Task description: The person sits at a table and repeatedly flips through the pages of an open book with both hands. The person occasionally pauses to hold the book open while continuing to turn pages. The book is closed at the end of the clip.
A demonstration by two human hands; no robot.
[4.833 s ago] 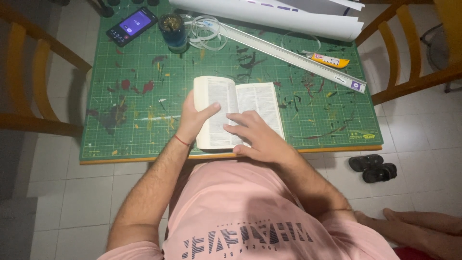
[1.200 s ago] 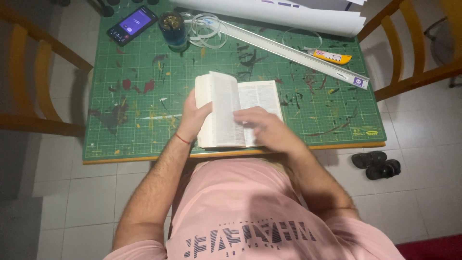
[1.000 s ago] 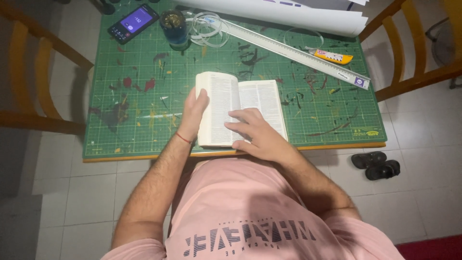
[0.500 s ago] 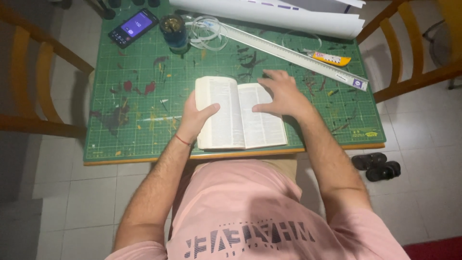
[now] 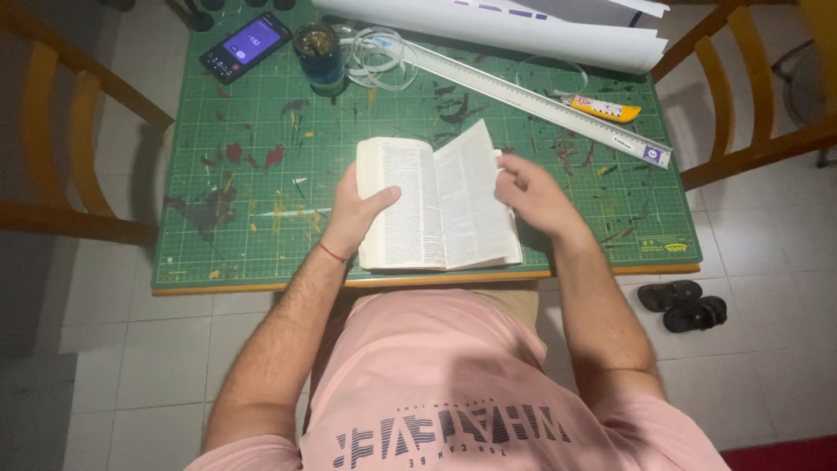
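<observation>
Open book [image 5: 436,205] at centre of frame, lying on the green mat [image 5: 261,235] near its lower edge. Left hand [image 5: 356,214] clasps the book's left side: thumb laid across the left page, fingers tucked out of sight under the cover. Right hand [image 5: 536,194] at the book's right edge, fingers loosely curled around the lifted edge of a page [image 5: 471,166] that stands up off the block (motion blur here; exact pinch hard to make out).

Upper left: phone [image 5: 246,46], screen lit. Just right of it a dark jar [image 5: 319,54], contents unclear from above. Long ruler [image 5: 532,100] runs diagonally across upper right; yellow cutter [image 5: 602,107] just beyond it. Rolled white paper [image 5: 497,30] along the top, cut off by the frame. Sandals [image 5: 682,305] on the floor, lower right.
</observation>
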